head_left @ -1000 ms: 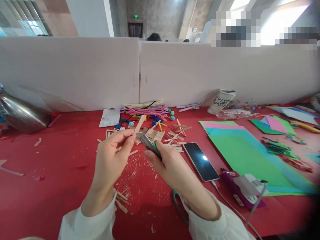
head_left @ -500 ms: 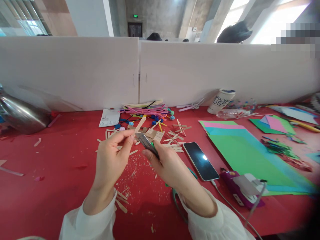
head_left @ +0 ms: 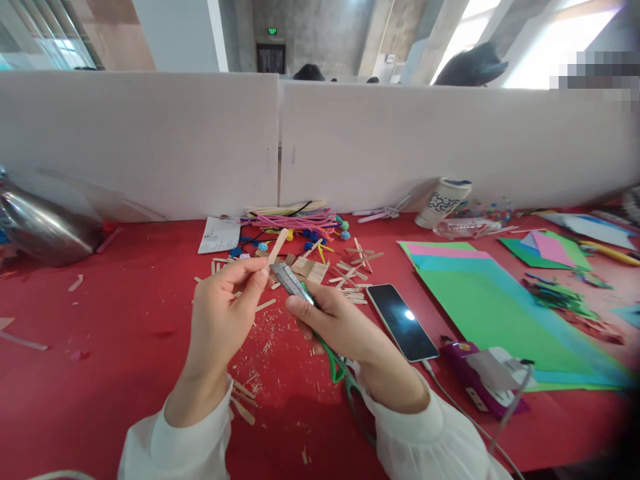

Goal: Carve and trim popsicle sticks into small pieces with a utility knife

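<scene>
My left hand (head_left: 226, 310) pinches a flat wooden craft stick (head_left: 278, 247) between thumb and fingertips, its free end tilted up and away. My right hand (head_left: 333, 319) is wrapped round a utility knife (head_left: 291, 281) with a grey metal front and green parts. The blade tip lies close to the stick, just by my left fingertips; whether it touches the wood I cannot tell. Pale wood shavings (head_left: 270, 337) are scattered on the red table (head_left: 150, 373) below. Behind the hands lie loose craft sticks (head_left: 315, 270), some crossed together. More sticks (head_left: 244, 407) rest beside my left wrist.
A phone (head_left: 403, 323) on a cable lies right of my right hand, near coloured paper sheets (head_left: 480, 300) and a purple power strip (head_left: 475, 377). Pipe cleaners (head_left: 295, 220), a paper cup (head_left: 443, 203) and a metal jug (head_left: 45, 223) stand or lie along the white partition (head_left: 150, 147).
The knife has turned slightly in my right hand, showing more of its flat side, and a green loop now shows below that hand. The stick's far end has moved a little left.
</scene>
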Action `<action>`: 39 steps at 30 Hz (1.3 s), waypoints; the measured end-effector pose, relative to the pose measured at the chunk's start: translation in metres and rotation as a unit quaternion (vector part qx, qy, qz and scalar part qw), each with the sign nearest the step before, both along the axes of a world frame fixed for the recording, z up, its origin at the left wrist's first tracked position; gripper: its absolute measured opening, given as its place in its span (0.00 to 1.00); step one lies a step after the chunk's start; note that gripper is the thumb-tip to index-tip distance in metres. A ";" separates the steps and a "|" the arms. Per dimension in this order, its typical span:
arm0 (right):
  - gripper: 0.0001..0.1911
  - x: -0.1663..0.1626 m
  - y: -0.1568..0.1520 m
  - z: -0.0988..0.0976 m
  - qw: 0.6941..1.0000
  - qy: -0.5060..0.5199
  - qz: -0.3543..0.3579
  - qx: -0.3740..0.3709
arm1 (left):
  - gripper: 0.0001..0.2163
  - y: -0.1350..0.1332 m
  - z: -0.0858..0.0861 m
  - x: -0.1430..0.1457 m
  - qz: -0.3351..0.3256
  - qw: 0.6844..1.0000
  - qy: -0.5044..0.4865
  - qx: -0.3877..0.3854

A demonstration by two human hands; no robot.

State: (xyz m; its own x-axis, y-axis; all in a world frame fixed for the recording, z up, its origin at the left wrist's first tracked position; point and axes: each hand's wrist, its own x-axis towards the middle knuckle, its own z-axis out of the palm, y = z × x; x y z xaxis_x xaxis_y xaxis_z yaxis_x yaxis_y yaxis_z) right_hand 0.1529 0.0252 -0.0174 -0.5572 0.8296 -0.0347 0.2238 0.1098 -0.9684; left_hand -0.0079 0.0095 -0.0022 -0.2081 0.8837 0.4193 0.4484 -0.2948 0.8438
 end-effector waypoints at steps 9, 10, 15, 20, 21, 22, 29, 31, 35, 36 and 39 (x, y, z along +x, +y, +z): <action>0.17 0.002 -0.007 0.004 0.999 -0.004 -0.011 0.036 | 0.06 0.005 0.001 0.005 -0.040 0.986 -0.158 -0.037; 0.16 0.002 -0.009 0.004 0.994 -0.034 -0.052 0.089 | 0.06 0.005 0.000 0.005 -0.038 0.986 -0.158 -0.037; 0.14 -0.002 -0.015 0.004 0.958 -0.142 -0.127 0.213 | 0.07 0.003 0.000 0.004 -0.036 0.989 -0.142 -0.035; 0.13 -0.004 -0.016 0.005 0.948 -0.179 -0.147 0.216 | 0.07 -0.001 0.004 0.006 -0.043 0.989 -0.140 -0.031; 0.13 -0.004 -0.016 0.006 0.947 -0.184 -0.147 0.217 | 0.07 -0.002 0.005 0.007 -0.044 0.990 -0.134 -0.031; 0.13 -0.005 -0.016 0.006 0.946 -0.190 -0.146 0.218 | 0.07 -0.002 0.005 0.007 -0.043 0.991 -0.125 -0.030; 0.12 -0.003 -0.018 0.007 0.940 -0.229 -0.149 0.204 | 0.07 -0.004 0.004 0.009 -0.015 1.000 -0.025 0.006; 0.12 -0.001 -0.016 0.007 0.951 -0.196 -0.131 0.199 | 0.07 -0.003 0.002 0.009 -0.011 1.000 -0.013 0.012; 0.15 0.001 -0.012 0.006 0.977 -0.112 -0.091 0.155 | 0.07 -0.002 -0.001 0.008 0.005 0.999 -0.009 0.043; 0.16 0.000 -0.012 0.006 0.984 -0.091 -0.081 0.130 | 0.07 -0.001 -0.002 0.009 0.011 0.999 -0.010 0.049; 0.17 -0.005 -0.012 0.004 0.996 -0.022 -0.062 0.054 | 0.07 0.000 -0.002 0.013 0.028 0.998 -0.032 0.045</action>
